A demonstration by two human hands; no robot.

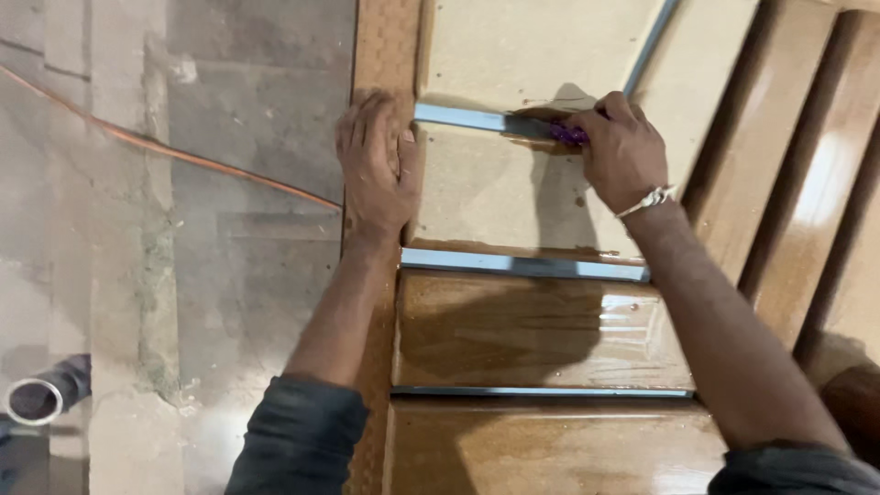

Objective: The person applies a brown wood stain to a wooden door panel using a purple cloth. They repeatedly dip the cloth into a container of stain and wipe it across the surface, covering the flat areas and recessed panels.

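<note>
My left hand (pixel 376 165) lies flat on the brown side frame (pixel 383 46) of a wooden door panel, fingers together, holding nothing. My right hand (pixel 619 151) is closed on a small purple object (pixel 569 135) and presses it against a thin metal strip (pixel 467 118) that runs across a pale unfinished panel (pixel 495 192). A second metal strip (pixel 522 266) borders the glossy brown varnished panel (pixel 532 330) below. A silver band sits on my right wrist.
A diagonal metal strip (pixel 651 41) crosses the upper pale panel. Glossy ribbed wood mouldings (pixel 807 174) lie to the right. Left is a rough concrete floor (pixel 229 137) with an orange cable (pixel 202 160) and a pipe end (pixel 37 401).
</note>
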